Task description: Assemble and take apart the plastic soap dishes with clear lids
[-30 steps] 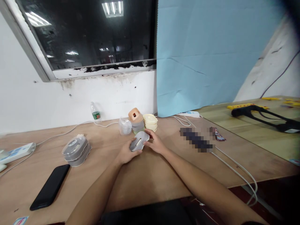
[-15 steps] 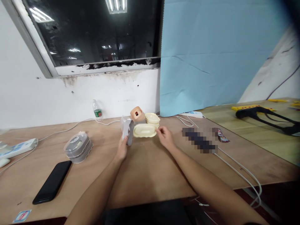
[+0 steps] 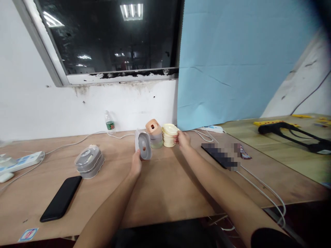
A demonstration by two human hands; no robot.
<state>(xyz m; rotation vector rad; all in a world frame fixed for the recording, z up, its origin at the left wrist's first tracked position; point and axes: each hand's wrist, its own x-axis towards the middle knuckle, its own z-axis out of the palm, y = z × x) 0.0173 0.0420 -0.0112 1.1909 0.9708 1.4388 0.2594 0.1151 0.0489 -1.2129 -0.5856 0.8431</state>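
Observation:
My left hand (image 3: 136, 163) grips a grey lid (image 3: 144, 146) with an oval hole, held upright on its edge above the wooden table (image 3: 165, 186). My right hand (image 3: 183, 139) reaches to the stack of cream-yellow containers (image 3: 169, 135) and pinches the rim of the top piece. Between the lid and the yellow stack stands a second stack (image 3: 153, 134) with an orange-brown piece on top, then a grey and a pale green one. A clear plastic piece (image 3: 137, 139) shows just behind the lid.
A pile of grey lidded containers (image 3: 89, 162) and a black phone (image 3: 61, 197) lie at the left. A small bottle (image 3: 109, 122) stands by the wall. White power strips (image 3: 21, 162) and cables (image 3: 261, 189) cross the table. A dark blurred object (image 3: 222, 155) lies right.
My right hand carried a cream-yellow piece from the grey lid back onto the yellow stack. My left hand turned the grey lid upright and kept hold of it.

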